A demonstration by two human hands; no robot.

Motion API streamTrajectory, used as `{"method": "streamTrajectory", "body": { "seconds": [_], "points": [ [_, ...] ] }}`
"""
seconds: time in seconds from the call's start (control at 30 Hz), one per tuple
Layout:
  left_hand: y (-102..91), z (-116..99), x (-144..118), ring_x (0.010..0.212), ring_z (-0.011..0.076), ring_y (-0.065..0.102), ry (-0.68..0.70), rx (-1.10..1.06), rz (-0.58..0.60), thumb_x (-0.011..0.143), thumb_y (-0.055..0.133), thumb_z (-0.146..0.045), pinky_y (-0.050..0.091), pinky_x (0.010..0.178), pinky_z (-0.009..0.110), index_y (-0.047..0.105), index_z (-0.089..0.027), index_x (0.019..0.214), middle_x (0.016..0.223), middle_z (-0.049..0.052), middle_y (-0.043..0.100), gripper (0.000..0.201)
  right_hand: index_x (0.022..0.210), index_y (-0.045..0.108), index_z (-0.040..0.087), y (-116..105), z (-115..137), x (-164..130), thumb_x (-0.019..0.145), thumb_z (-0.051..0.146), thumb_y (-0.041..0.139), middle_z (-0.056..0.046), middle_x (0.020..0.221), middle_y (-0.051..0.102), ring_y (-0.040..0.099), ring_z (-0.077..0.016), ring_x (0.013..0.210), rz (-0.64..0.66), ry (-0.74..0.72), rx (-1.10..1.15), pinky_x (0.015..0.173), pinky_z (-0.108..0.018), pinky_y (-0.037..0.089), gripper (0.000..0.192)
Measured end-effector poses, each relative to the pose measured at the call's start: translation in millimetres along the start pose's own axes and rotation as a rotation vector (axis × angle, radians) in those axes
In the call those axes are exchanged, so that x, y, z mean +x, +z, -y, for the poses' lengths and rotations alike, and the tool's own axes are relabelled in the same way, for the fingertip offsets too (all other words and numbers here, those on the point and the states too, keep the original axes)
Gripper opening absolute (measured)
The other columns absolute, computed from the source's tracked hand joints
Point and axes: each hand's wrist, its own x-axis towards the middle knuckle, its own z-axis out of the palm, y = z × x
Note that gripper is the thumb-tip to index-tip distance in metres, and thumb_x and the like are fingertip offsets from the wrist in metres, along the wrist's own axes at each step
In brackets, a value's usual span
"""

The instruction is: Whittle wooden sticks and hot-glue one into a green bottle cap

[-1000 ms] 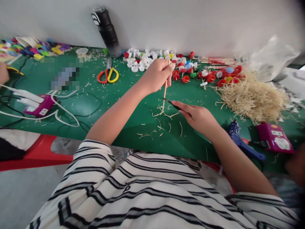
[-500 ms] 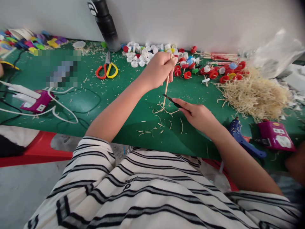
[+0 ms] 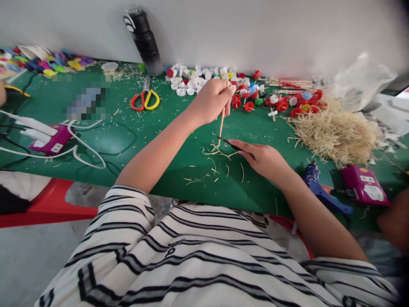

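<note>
My left hand [image 3: 214, 101] is closed round the upper part of a thin wooden stick [image 3: 221, 123], held nearly upright with its lower end down at the green table. In my right hand [image 3: 260, 158] is a dark craft knife [image 3: 230, 144], gripped by its handle. The blade tip lies against the stick near its lower end. Curled wood shavings [image 3: 212, 150] lie round the foot of the stick and on the table in front of me.
Behind my hands are white bottle caps [image 3: 193, 79] and red caps on sticks [image 3: 249, 106]. Scissors [image 3: 145, 100] and a black bottle [image 3: 145, 44] stand left. At right are a shavings heap [image 3: 335, 132], a blue glue gun [image 3: 322, 189] and a purple power socket [image 3: 364, 184].
The knife has slid a little down the stick toward its lower end. My left hand still grips the stick. The whole view has shifted slightly.
</note>
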Motion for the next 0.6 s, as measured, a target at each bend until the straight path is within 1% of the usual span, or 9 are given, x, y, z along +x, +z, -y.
{"method": "streamTrajectory", "body": {
  "seconds": [0.07,0.1,0.2,0.3,0.47,0.53,0.6],
  "points": [
    [0.0,0.5,0.4,0.059,0.01,0.063,-0.009,-0.003,0.001,0.111,0.043,-0.034,0.046,0.057,0.021,0.051,-0.02,0.067,0.067,0.005,0.07,0.046,0.165,0.053,0.037,-1.9,1.9,0.9,0.112,0.038,0.039,-0.007,0.13,0.081,0.078,-0.0257,0.102,-0.066,0.0,0.014,0.087,-0.04,0.059,0.055],
    [-0.2,0.5,0.5,0.059,0.0105,0.063,-0.011,-0.005,0.003,0.111,0.044,-0.034,0.046,0.056,0.021,0.051,-0.021,0.067,0.068,0.005,0.07,0.046,0.165,0.054,0.036,-2.5,3.0,1.3,0.112,0.038,0.04,-0.007,0.129,0.082,0.078,-0.0257,0.1,-0.079,0.005,0.021,0.085,-0.04,0.059,0.055],
    [-0.9,0.5,0.9,0.058,0.0123,0.063,-0.003,-0.007,0.001,0.11,0.044,-0.033,0.046,0.054,0.025,0.051,-0.022,0.065,0.068,0.006,0.07,0.047,0.165,0.054,0.036,-2.7,5.5,1.8,0.111,0.039,0.041,-0.005,0.125,0.083,0.077,-0.0232,0.088,-0.057,0.042,0.075,0.078,-0.037,0.059,0.056],
    [-1.0,0.6,1.1,0.057,0.0128,0.064,0.013,-0.006,0.002,0.109,0.044,-0.031,0.046,0.056,0.027,0.051,-0.022,0.063,0.066,0.006,0.069,0.048,0.166,0.053,0.037,-2.3,6.0,1.2,0.11,0.041,0.042,-0.004,0.118,0.085,0.071,-0.019,0.07,-0.023,0.077,0.113,0.07,-0.035,0.057,0.057],
    [-0.5,0.1,0.7,0.057,0.0129,0.064,0.029,-0.025,0.007,0.108,0.045,-0.03,0.045,0.054,0.027,0.052,-0.022,0.062,0.066,0.005,0.069,0.047,0.165,0.054,0.035,-2.3,4.8,-0.1,0.109,0.041,0.043,-0.004,0.107,0.085,0.065,-0.0177,0.061,-0.015,0.097,0.121,0.067,-0.035,0.055,0.058],
    [-0.6,0.4,0.7,0.056,0.0122,0.063,0.032,-0.019,0.0,0.108,0.045,-0.031,0.045,0.055,0.026,0.053,-0.022,0.061,0.064,0.005,0.068,0.048,0.165,0.054,0.036,-2.2,4.6,-0.4,0.109,0.041,0.043,-0.004,0.108,0.085,0.062,-0.016,0.057,-0.01,0.108,0.121,0.065,-0.035,0.054,0.057],
    [-0.9,1.3,1.0,0.053,0.0119,0.061,0.037,-0.018,-0.007,0.108,0.045,-0.033,0.044,0.053,0.026,0.054,-0.021,0.06,0.062,0.005,0.067,0.05,0.165,0.053,0.037,-2.0,4.5,-0.6,0.109,0.041,0.043,-0.004,0.115,0.085,0.062,-0.0148,0.057,-0.006,0.11,0.125,0.065,-0.034,0.054,0.057]
  ]
}}
